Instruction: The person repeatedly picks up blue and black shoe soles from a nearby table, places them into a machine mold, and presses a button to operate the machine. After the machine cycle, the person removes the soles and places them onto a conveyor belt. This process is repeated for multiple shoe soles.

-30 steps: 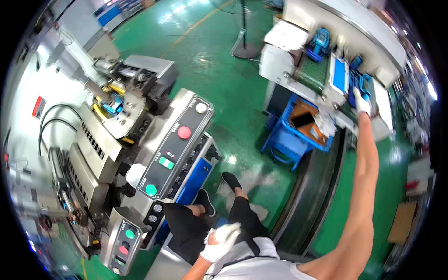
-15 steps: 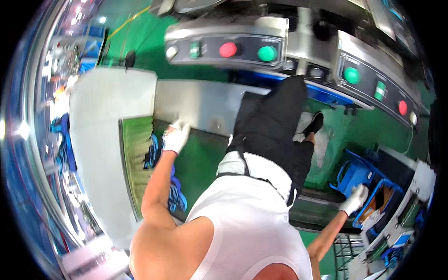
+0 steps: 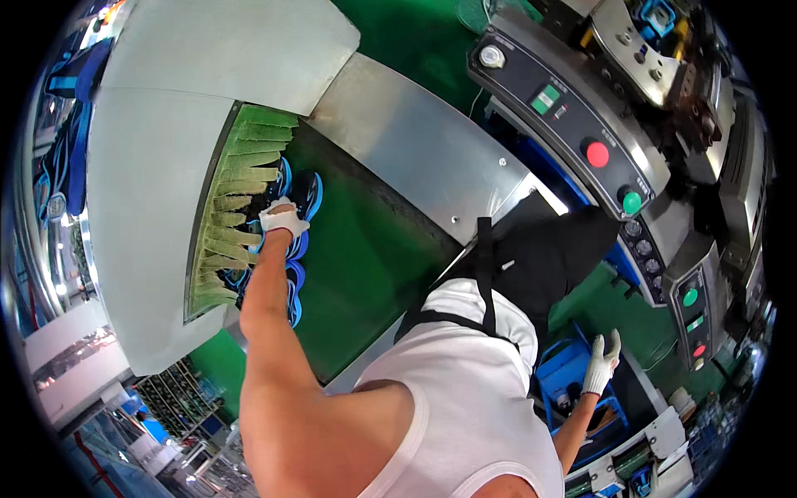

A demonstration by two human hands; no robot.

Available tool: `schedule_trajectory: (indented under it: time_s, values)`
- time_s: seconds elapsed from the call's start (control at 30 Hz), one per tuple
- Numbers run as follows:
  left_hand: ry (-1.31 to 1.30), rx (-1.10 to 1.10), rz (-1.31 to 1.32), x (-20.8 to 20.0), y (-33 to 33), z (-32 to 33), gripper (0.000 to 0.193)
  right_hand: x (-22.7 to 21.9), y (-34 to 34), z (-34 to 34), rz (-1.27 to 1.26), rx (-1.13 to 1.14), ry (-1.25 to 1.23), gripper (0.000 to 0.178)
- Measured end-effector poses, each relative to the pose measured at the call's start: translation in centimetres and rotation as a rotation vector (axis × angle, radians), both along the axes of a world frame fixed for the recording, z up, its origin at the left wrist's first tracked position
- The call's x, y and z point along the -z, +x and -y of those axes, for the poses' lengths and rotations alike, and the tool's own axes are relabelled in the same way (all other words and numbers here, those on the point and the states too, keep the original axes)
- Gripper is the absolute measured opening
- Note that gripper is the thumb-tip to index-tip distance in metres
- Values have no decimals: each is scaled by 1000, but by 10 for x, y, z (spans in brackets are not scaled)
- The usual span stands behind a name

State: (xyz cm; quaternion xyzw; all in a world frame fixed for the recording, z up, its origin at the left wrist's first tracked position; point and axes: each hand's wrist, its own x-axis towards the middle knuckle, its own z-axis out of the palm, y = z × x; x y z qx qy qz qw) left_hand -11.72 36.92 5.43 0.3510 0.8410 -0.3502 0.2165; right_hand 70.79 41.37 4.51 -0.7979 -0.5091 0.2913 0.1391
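My left hand, in a white glove, reaches into a row of black-and-blue shoes on the green belt. Its fingers are curled over one of them, partly hidden among the dark parts. Some shoes sit half under a fringed green-yellow curtain at the opening of a pale machine housing. Low on the right, my right hand, also gloved, is held out with its fingers apart and nothing in it. Below and beside it is a blue crate.
A bare metal plate borders the belt. Beyond it a machine carries a control panel with red and green buttons; a second panel stands farther right. Blue straps hang at the far left. A rack stands at lower left.
The view has turned toward the belt, bringing more shoes and the fringed curtain into sight. My left hand has gone from over the belt's far edge to the shoes. My right hand's fingers have spread.
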Motion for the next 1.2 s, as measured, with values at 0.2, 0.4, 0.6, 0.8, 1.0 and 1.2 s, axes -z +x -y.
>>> schedule_trajectory:
  time_s: [0.2,0.4,0.6,0.8,1.0,1.2]
  values:
    - [215,-82,104,-37,22,-13,74,-55,-95,-56,-283,-1,108,54]
    - [913,-149,768,-107,158,-106,71,-96,-248,-147,-812,-346,2,48]
    - [1023,816,1343,-116,199,-201,84,-63,-310,-170,-1796,-319,-510,73]
    - [1016,847,1592,-166,272,-366,63,-99,-237,-163,-1876,-239,-105,74]
    - [1236,908,690,-200,369,-565,92,-87,-152,-120,-1855,202,203,79]
    - [1049,691,385,-157,430,-665,86,-70,-109,-68,-1779,610,373,80]
